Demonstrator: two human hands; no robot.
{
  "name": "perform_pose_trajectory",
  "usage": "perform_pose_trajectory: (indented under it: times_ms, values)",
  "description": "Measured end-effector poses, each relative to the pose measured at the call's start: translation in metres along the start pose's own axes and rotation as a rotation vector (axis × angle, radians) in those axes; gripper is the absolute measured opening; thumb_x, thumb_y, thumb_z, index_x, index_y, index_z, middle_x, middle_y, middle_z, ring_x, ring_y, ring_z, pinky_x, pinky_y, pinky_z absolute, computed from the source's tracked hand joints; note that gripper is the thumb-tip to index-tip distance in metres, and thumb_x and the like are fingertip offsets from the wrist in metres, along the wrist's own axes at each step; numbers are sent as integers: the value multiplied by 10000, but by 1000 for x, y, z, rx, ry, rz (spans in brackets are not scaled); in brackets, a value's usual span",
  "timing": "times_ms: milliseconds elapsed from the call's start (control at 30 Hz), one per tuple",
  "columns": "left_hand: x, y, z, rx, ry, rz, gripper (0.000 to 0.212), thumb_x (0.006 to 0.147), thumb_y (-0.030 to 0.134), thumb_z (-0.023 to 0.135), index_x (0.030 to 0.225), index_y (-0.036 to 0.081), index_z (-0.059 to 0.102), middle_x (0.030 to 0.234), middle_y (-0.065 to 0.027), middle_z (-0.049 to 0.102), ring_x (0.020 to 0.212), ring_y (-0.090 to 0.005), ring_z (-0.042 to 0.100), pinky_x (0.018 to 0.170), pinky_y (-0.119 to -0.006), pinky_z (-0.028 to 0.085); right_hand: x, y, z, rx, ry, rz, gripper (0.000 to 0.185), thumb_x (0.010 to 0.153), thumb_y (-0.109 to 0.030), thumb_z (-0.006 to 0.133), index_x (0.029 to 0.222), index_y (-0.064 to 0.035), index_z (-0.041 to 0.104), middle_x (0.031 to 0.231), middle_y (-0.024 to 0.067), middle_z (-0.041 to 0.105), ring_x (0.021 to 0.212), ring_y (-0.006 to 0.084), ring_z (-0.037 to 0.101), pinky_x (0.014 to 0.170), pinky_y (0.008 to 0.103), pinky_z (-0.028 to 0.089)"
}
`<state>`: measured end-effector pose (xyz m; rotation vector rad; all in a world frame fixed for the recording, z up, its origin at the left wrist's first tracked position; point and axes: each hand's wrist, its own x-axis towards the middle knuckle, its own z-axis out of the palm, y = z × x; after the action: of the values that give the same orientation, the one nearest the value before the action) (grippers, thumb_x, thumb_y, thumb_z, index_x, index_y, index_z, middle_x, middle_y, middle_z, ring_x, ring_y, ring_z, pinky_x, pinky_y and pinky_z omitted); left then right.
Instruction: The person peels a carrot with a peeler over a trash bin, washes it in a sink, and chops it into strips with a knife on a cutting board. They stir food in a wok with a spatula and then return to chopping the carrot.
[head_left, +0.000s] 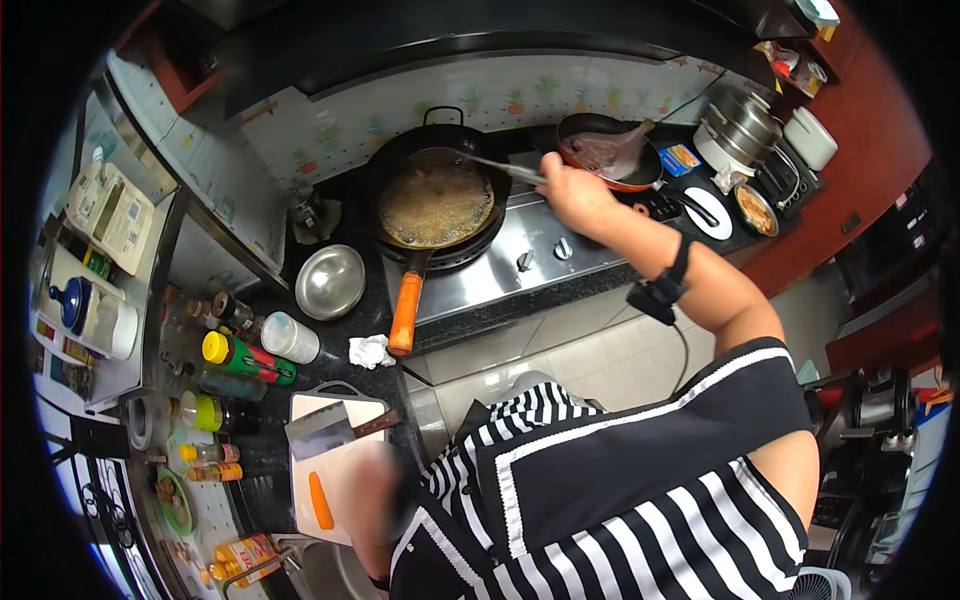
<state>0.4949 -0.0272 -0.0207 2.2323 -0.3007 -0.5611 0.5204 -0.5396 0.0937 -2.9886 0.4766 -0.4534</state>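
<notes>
My right hand (577, 193) grips the handle of a metal cooking utensil (517, 171), whose far end reaches over the wok. Foamy brown liquid (436, 201) bubbles inside the black wok (469, 136), which sits on the gas stove (544, 236) with its wooden handle (405, 313) toward me. Lower left, my left hand (366, 491) is over the edge of a cutting board (341, 405); blur hides its fingers. A carrot piece (321, 500) lies on the board beside it. Also on the board is a cleaver (322, 429), its dark handle turned right.
An orange-red frying pan (630, 186) holds raw-looking meat (611, 154) at the back right. Past it are a white plate (705, 202) and a steel steamer pot (742, 127). A metal bowl (330, 281), crumpled tissue (370, 351) and seasoning bottles (247, 358) stand left.
</notes>
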Motion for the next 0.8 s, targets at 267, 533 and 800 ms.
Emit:
perform_pose_trajectory:
  times_ms: [267, 533, 800]
  values:
    - [50, 25, 13, -246, 65, 71, 364, 816, 156, 666, 1131, 9, 557, 768, -11, 573, 691, -85, 535, 645, -207, 433, 36, 17, -59, 87, -84, 167, 298, 877, -261, 545, 994, 6, 485, 889, 224, 620, 901, 379, 594, 788, 439, 449]
    - [115, 54, 45, -351, 30, 131, 665, 767, 227, 731, 1300, 0, 404, 793, -49, 572, 642, -91, 525, 597, -224, 437, 123, 23, -66, -127, -359, 122, 368, 848, -275, 522, 617, 10, 542, 623, 160, 585, 603, 341, 583, 592, 432, 455]
    - [160, 87, 81, -508, 41, 247, 633, 768, 184, 732, 1264, -44, 411, 966, -69, 596, 835, -106, 555, 737, -237, 447, 152, 72, -50, 248, -772, 591, 316, 860, -366, 548, 794, -62, 496, 594, 52, 465, 387, 85, 311, 343, 239, 227]
